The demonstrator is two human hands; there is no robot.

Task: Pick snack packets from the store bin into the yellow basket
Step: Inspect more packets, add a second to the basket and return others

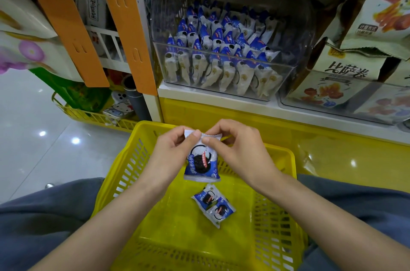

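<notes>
Grey-trousered knees are bracketing the yellow basket, which is sitting low between them so that anything let go from above is falling straight in. Two snack packets are already lying on its floor, overlapping each other near the middle. Above them both hands are sharing one more packet: the left hand is pinching the crimped top seam between thumb and forefinger, and the right hand is pinching the same seam just beside it, remaining fingers curled in. Held by its top edge, the packet is hanging upright with its printed face toward the camera, directly over the basket's open mouth, probably for a quick look before release. Neither hand is holding anything else.

Behind, on the white shelf, the clear store bin is standing nearly full, its blue-and-white packets packed upright in rows. Its open top is facing the person, within easy reach. By my reading, the task is early: many packets are waiting, and this one is near dropping.
</notes>
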